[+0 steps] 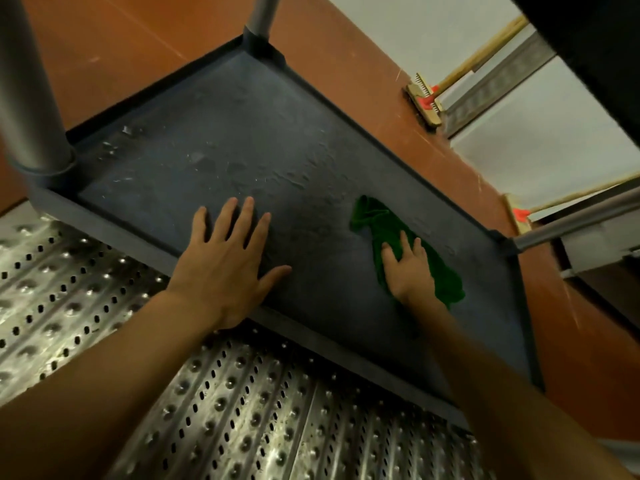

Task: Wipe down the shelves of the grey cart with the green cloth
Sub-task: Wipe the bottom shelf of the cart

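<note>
The grey cart's lower shelf (pixel 214 140) fills the middle of the view, dusty with pale smears and a raised rim. My left hand (pixel 228 258) rests flat on the shelf near its front edge, fingers straight and spread. The green cloth (pixel 370 213) lies crumpled on the right half of the shelf. My right hand (pixel 408 268) presses flat on top of the cloth with straight fingers. The cloth sticks out beyond the hand on both sides.
Metal cart posts rise at the left (pixel 31 98), the back (pixel 263 15) and the right (pixel 571 220). Perforated metal flooring (pixel 242 410) lies under me. A brush with a wooden handle (pixel 426 98) leans at the wall on the red floor (pixel 381 98). A dark upper shelf (pixel 595 46) overhangs at top right.
</note>
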`<state>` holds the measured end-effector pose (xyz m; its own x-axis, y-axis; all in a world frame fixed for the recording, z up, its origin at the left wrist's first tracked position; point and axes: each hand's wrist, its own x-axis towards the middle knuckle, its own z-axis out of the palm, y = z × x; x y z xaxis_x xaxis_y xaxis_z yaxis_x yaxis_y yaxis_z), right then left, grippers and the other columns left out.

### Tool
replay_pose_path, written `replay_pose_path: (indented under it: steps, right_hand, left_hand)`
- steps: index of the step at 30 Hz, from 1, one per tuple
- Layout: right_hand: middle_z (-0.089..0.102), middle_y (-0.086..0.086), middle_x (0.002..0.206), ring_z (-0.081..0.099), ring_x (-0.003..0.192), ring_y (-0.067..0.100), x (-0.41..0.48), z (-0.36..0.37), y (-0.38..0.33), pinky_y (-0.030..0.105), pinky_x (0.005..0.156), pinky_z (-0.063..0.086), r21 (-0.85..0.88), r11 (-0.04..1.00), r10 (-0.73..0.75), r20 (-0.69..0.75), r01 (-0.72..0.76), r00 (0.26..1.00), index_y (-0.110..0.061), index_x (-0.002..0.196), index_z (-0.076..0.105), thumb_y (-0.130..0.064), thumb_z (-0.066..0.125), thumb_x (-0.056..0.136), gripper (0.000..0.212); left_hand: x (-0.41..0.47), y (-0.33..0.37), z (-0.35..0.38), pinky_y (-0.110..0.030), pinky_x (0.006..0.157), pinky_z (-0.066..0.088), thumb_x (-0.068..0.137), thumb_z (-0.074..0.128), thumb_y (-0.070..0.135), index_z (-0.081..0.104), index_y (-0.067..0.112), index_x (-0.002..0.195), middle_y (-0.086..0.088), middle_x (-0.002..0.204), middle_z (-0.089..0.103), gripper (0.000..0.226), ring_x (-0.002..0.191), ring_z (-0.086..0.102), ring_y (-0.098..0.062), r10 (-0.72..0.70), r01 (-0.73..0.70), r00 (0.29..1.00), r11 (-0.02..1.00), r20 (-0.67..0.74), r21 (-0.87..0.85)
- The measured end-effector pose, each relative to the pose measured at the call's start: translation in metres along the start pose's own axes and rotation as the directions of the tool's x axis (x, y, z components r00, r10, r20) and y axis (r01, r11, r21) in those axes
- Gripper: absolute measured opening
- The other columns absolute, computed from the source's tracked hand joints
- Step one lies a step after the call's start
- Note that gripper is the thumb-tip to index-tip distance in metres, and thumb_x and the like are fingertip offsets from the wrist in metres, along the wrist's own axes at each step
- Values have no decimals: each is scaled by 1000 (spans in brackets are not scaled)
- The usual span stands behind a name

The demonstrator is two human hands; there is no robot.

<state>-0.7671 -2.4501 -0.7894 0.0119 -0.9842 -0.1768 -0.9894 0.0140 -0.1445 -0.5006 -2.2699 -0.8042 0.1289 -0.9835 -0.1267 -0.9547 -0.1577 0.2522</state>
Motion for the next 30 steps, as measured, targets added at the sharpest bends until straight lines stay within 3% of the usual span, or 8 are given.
replay_pose_path:
  steps: [3, 8, 11, 16, 19, 23, 27, 30]
  right_hand:
    - [-2, 2, 167, 2, 153, 26, 4, 5, 6, 62, 119, 11, -7, 1000, -15, -6, 15, 1000, -35, 158, 10, -72, 27, 94, 76]
    - [-4, -1, 167, 0, 153, 22, -7, 6, 15, 58, 121, 6, 61, 993, -100, -11, 101, 995, -38, 157, 9, -84, 36, 83, 91]
    - [1, -4, 167, 2, 153, 19, -19, 8, 35, 52, 122, 11, 61, 972, -225, -12, 225, 974, -46, 154, 14, -82, 40, 83, 84]
    - [11, -5, 166, 19, 151, 23, -28, 3, 64, 45, 119, 25, 50, 981, -188, -41, 190, 981, -36, 155, 25, -60, 46, 96, 67]
    - [14, -3, 166, 33, 144, 28, -41, -3, 96, 49, 115, 34, 18, 992, -127, -47, 128, 991, -32, 155, 27, -49, 48, 99, 62]
    - [16, 4, 165, 24, 149, 29, -62, -12, 161, 54, 117, 28, 8, 997, 72, -96, -72, 993, -27, 155, 29, -40, 50, 101, 59]
    - [22, 15, 162, 31, 143, 40, -84, -21, 228, 60, 114, 29, 42, 925, 381, -119, -379, 917, -26, 156, 24, -43, 44, 102, 60]
    - [23, 21, 160, 29, 143, 46, -81, -21, 242, 59, 115, 27, 58, 874, 485, -156, -482, 861, -21, 157, 23, -50, 39, 102, 64]
  left_hand:
    - [6, 9, 2, -61, 124, -4, 84, -10, 73, -9, 22, 160, -10, 169, -15, 92, 155, -16, -30, 42, -41, 999, 999, -12, 22]
    - [30, 60, 7, -61, 122, -3, 97, 6, 64, 10, 25, 162, -10, 170, -4, 77, 157, -11, -26, 152, -170, 979, 976, -135, -133]
    - [38, 66, 21, -62, 122, -5, 101, 10, 62, 4, 26, 163, -11, 170, -8, 72, 156, -14, -29, 95, -104, 991, 988, -91, -113]
    - [35, 63, 20, -63, 121, -5, 97, 3, 60, 11, 24, 162, -13, 170, -1, 75, 157, -11, -29, 84, -97, 985, 992, -149, -86]
    - [32, 62, 15, -62, 122, -1, 97, 4, 57, 21, 23, 161, -12, 170, 4, 74, 157, -7, -28, 76, -99, 983, 986, -166, -135]
    - [30, 60, 14, -61, 122, 4, 100, 15, 52, 36, 19, 156, -14, 168, 15, 68, 157, 4, -29, 56, -99, 973, 977, -222, -188]
    - [31, 61, 13, -60, 123, 5, 102, 17, 51, 37, 18, 155, -15, 168, 17, 66, 157, 6, -29, 52, -101, 974, 971, -219, -218]
    - [30, 60, 12, -59, 123, 5, 100, 11, 53, 34, 20, 156, -13, 168, 15, 69, 157, 4, -28, 54, -98, 977, 972, -204, -212]
